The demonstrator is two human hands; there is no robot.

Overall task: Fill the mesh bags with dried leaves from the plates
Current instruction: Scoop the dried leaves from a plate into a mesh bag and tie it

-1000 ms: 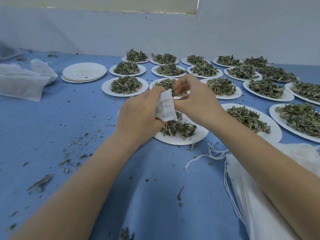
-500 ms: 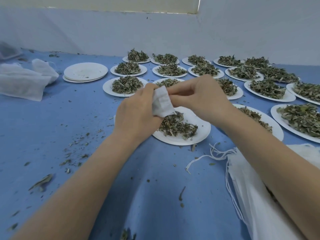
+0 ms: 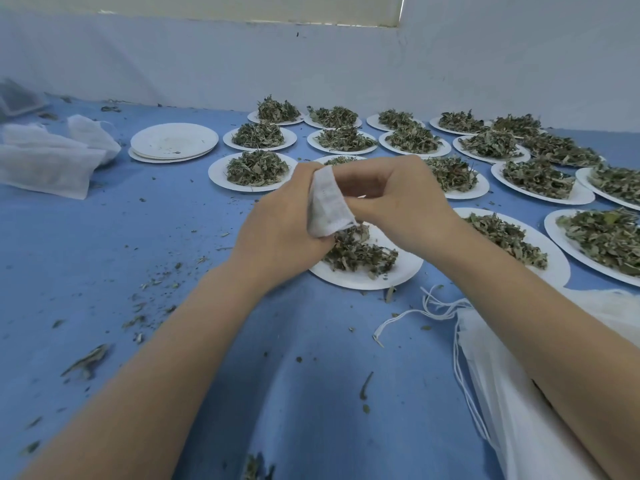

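Above the nearest plate (image 3: 363,277), both hands meet on one mesh bag (image 3: 327,206).
Left hand (image 3: 280,233) curls its grip round the bag's body; right hand (image 3: 398,199) pinches the bag's edge, wrist bent, dried leaves (image 3: 360,254) just beneath on the blue worktop (image 3: 104,244).

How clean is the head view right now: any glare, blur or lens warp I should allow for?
Head view: flat, even light with no glare; mesh bag and nearest plate sharp; wide-angle warp stretches both forearms and bends the edges.
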